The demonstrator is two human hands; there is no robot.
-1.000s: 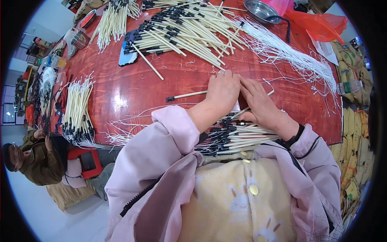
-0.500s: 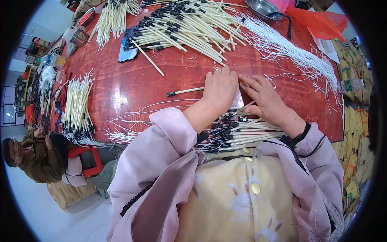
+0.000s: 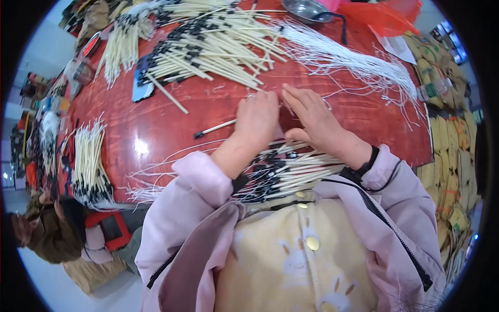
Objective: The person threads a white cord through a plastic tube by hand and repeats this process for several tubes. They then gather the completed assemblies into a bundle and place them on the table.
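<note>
Presently, I observe the right hand open and the left hand curled, grip indeterminate. Partly hidden by it, a slim cream rod slants over the glossy red table, black end pointing left and slightly nearward. Farther off: a round silver metal bowl, contents indiscernible.

Not one word or number could be read here! Away on the right, green marks showed on the sacks, too blurred to make out, and up above them any label on the bottle was too small to read.
</note>
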